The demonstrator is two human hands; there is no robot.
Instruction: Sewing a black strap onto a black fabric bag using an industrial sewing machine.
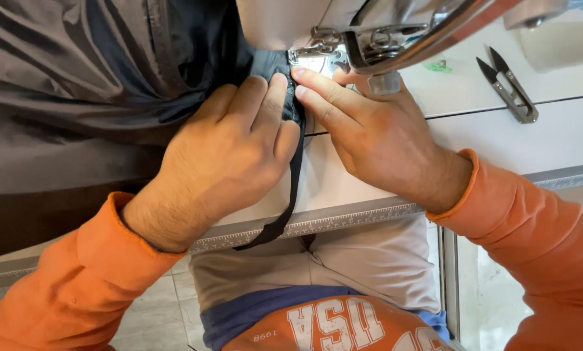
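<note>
White table [564,136]: dark fabric [64,84], thread snips [509,88].

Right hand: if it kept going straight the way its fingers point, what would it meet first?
Most likely the left hand: the right hand points its fingertips at that hand's fingertips, almost touching over the dark fabric; whether they touch is unclear.

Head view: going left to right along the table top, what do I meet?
Dark grey fabric → left hand → black strap → right hand → thread snips.

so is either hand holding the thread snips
No, the thread snips lie untouched on the white table, while both hands press the dark fabric.
</note>
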